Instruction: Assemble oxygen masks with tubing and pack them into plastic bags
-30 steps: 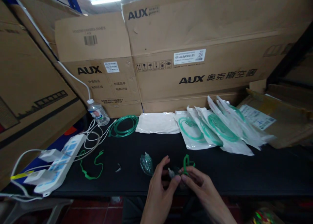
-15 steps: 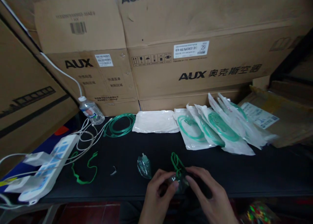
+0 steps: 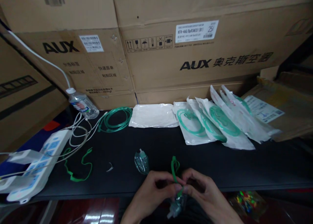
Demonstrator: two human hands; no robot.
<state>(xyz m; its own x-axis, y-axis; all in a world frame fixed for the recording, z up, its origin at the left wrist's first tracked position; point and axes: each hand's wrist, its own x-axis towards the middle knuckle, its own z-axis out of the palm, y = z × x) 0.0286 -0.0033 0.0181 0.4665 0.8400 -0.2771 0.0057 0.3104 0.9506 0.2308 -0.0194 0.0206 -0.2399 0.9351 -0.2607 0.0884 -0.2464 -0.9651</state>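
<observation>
At the table's near edge, my left hand (image 3: pixel 156 189) pinches a green elastic strap (image 3: pixel 174 168) beside my right hand (image 3: pixel 204 189), whose thumb and fingers also close on it. A loop of the strap stands up above my fingers. Below them hangs a clear green-tinted oxygen mask (image 3: pixel 178 205), its connector pointing down to the left; my fingers partly cover it. A second small mask (image 3: pixel 141 162) lies just beyond my left hand. Further left are a loose green strap (image 3: pixel 90 167) and a small curved clear piece (image 3: pixel 110 167).
Coiled green tubing (image 3: pixel 114 119), a white packet (image 3: pixel 154 116) and several bagged tubing sets (image 3: pixel 193 126) line the back of the black table (image 3: pixel 117 149). A power strip (image 3: pixel 46 165) with cables and a plastic bottle (image 3: pixel 84 103) stand left. Large cartons (image 3: pixel 151 71) rise behind.
The mask in my hands has tipped, so its connector now shows low, toward me. My hands have come closer together on the strap. The view has shifted down and slightly right.
</observation>
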